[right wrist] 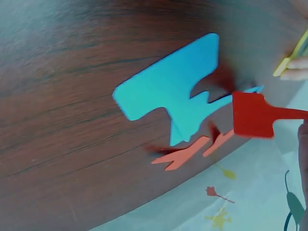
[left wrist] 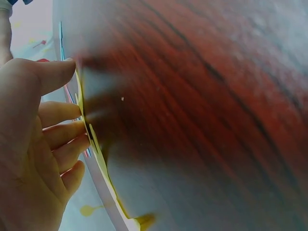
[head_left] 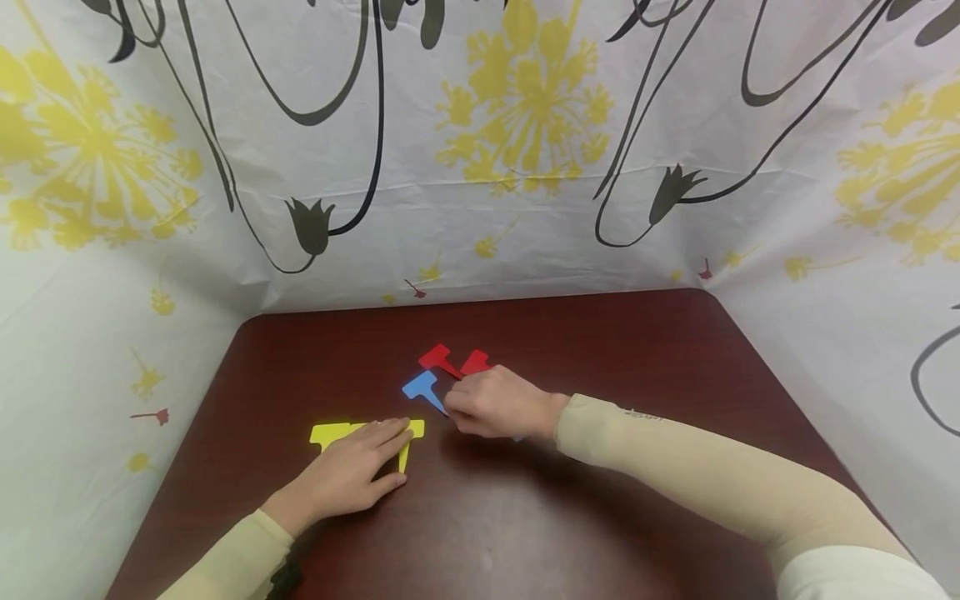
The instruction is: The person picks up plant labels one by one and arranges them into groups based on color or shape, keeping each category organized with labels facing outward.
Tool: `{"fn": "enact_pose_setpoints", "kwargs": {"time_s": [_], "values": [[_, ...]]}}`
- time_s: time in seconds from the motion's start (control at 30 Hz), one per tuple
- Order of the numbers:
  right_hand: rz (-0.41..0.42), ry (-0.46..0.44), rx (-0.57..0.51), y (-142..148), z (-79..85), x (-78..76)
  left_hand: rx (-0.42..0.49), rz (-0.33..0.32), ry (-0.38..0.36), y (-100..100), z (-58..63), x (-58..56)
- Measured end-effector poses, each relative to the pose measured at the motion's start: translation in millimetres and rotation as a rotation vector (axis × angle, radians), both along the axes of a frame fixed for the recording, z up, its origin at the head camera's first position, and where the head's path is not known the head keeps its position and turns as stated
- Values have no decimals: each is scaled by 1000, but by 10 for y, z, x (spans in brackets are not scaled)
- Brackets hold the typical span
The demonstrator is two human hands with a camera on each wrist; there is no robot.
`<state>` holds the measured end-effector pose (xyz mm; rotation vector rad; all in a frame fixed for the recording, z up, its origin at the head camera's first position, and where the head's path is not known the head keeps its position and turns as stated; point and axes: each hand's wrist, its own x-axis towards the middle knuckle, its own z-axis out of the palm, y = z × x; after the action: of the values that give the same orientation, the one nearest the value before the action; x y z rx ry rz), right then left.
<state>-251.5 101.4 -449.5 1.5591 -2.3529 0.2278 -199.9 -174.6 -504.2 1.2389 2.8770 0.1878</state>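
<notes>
My left hand point(head_left: 348, 475) lies flat over several yellow T-shaped plant labels point(head_left: 330, 433), fingers extended across their heads and the thumb beside a stem. In the left wrist view its fingertips touch yellow labels point(left wrist: 98, 154), seen nearly edge-on. My right hand point(head_left: 498, 404) has curled fingers low over the table; in the right wrist view it pinches the stem of a red T-shaped label point(right wrist: 252, 115) at the right edge. Below that hand lies a blue label point(right wrist: 166, 79), overlapping another blue one. One blue label point(head_left: 422, 386) shows left of the right hand.
Red labels point(head_left: 437, 357) lie on the dark reddish-brown table point(head_left: 600, 350) just beyond the right hand. A pale curtain point(head_left: 450, 242) with yellow and grey flower prints surrounds the table's back and sides.
</notes>
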Motion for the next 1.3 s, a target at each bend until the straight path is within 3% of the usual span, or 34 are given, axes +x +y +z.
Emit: {"fn": "enact_pose_setpoints", "kwargs": {"time_s": [0.2,0.47,1.0,1.3], "values": [[9,-67,-129,-20,27,13,-5,1,3,0,0,-2],[31,-150,-215,-115,-20,69,-23,15,-30,-5,22,-8],[139,-121,-106,-66,-267,182,-16,22,-38,-3,6,-8],[206,-89,7,-54,-386,230,-20,25,-46,-2,-6,3]]}}
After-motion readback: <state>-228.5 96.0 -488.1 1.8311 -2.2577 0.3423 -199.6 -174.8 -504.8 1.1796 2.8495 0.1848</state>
